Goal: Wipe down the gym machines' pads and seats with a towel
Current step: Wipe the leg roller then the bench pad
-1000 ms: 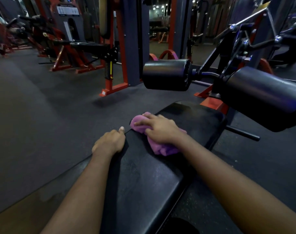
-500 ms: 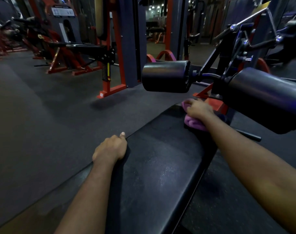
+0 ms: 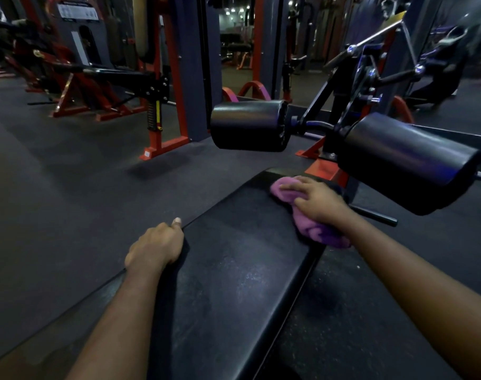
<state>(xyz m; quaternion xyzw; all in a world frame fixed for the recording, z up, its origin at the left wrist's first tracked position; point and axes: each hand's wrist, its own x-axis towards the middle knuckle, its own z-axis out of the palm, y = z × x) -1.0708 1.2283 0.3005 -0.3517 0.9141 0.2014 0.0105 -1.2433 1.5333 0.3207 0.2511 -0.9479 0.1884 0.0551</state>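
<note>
Purple towel (image 3: 316, 231) is bunched on the far end of the black bench pad (image 3: 234, 270), near its right edge. R hand (image 3: 316, 200) lies palm-down on top of it, fingers spread fwd over the cloth & pressing it to the pad; not wrapped round it as far as shows. One lump of towel sticks out past the fingertips. A bigger wad bulges out beside the wrist, at the pad's right edge.

L hand (image 3: 155, 246) sits well left of, & nearer than, the towel hand. It's curled over the pad's left edge w/ thumb laid along the top; its fingers are hidden down the side. Pad surface btwn the two hands looks speckled.

Just above & beyond the R hand hangs a fat black roller pad (image 3: 406, 163). A 2nd roller (image 3: 247, 126) is up-left of the fingertips. A thin black bar (image 3: 376, 216) juts out right of the R wrist. Beyond the L hand: dark rubber floor (image 3: 55, 187) & red machine frames (image 3: 162, 144).
</note>
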